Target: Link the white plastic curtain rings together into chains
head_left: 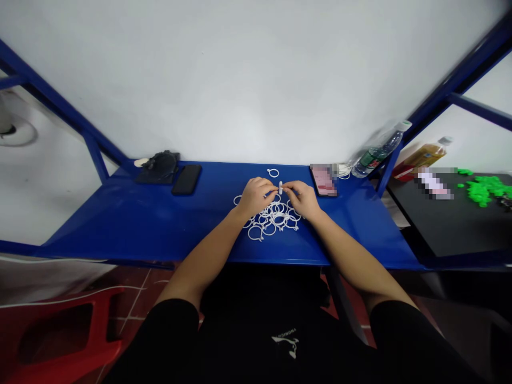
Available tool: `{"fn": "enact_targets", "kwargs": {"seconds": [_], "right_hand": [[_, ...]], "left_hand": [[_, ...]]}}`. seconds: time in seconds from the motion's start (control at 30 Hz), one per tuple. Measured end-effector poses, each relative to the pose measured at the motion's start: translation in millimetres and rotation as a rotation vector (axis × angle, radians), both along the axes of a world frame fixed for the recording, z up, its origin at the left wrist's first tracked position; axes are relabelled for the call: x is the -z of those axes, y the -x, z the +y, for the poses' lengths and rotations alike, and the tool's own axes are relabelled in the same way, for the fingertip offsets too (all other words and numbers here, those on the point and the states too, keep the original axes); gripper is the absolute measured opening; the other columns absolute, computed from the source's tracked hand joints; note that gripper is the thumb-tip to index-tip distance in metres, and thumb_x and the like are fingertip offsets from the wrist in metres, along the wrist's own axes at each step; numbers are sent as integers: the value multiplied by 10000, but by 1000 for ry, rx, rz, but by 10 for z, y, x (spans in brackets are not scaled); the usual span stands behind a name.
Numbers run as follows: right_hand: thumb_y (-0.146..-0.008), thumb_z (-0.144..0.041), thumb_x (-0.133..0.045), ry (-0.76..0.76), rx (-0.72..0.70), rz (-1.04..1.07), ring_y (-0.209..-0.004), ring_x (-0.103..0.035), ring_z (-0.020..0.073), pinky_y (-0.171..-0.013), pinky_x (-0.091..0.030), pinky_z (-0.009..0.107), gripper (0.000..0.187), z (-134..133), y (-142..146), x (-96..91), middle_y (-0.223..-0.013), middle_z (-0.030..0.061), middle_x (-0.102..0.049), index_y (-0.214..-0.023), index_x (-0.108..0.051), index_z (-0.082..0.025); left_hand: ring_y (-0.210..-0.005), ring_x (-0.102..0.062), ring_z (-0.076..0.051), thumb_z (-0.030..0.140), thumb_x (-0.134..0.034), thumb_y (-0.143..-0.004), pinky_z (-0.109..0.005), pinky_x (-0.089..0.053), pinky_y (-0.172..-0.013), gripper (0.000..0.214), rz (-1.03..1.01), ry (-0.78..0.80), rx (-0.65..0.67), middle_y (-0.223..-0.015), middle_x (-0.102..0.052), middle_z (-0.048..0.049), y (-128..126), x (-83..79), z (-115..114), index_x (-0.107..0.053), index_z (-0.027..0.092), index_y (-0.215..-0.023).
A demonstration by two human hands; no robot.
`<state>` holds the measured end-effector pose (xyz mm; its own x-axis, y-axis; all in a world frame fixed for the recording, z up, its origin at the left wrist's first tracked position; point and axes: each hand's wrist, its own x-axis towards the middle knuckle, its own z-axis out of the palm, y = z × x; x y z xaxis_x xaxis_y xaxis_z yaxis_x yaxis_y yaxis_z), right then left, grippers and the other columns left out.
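My left hand [256, 195] and my right hand [302, 198] meet over the middle of a blue table [132, 221]. Both pinch one small white plastic ring piece [280, 188] between their fingertips. Under and just in front of the hands lies a pile of several white plastic rings [272, 220]. One single white ring [273, 172] lies apart, farther back near the wall.
A black phone [186, 179] and a dark bundle [158, 166] lie at the back left. A phone with a lit screen [323, 180] and a clear bottle [378, 151] are at the back right. A black table with green pieces [484, 189] stands to the right. A red stool [60, 341] sits low left.
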<state>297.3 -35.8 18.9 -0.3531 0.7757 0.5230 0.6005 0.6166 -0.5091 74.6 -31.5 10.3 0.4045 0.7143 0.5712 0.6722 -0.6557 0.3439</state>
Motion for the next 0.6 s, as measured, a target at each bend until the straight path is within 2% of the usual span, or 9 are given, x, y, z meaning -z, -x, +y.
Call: {"fn": "enact_targets", "kwargs": {"seconds": [0.17, 0.37, 0.5, 0.6], "right_hand": [[-1053, -292, -502, -22, 122, -154, -1074, -700, 308, -993, -546, 467, 295, 196, -180, 71, -1122, 130, -790, -1157, -764, -209], [-998, -198, -539, 105, -35, -151, -1125, -713, 256, -1029, -549, 430, 407, 317, -242, 194, -1233, 87, -777, -1378, -679, -223], [-1005, -284, -579, 80, -10, -157, -1052, -714, 275, -986, -553, 448, 331, 315, -248, 204, -1118, 102, -793, -1286, -734, -205], [-1026, -347, -576, 84, -47, -207, -1032, -718, 276, -1002, -537, 453, 295, 331, -191, 202, -1106, 102, -803, -1201, -772, -212]], "left_hand": [[-1051, -632, -245, 377, -627, -1014, -436, -462, -965, 216, 69, 61, 33, -1114, -752, -62, 42, 96, 50, -788, 244, -1071], [-1007, -655, -234, 374, -611, -1003, -444, -484, -953, 224, 186, 151, 120, -1111, -765, -47, 35, 136, 42, -801, 271, -1058], [-905, -667, -213, 367, -575, -1001, -417, -510, -901, 253, 188, 173, 150, -986, -789, -35, 50, 136, 62, -806, 275, -1045], [-867, -657, -198, 333, -558, -990, -397, -510, -899, 257, 157, 183, 142, -914, -783, -28, 53, 152, 76, -809, 278, -997]]}}
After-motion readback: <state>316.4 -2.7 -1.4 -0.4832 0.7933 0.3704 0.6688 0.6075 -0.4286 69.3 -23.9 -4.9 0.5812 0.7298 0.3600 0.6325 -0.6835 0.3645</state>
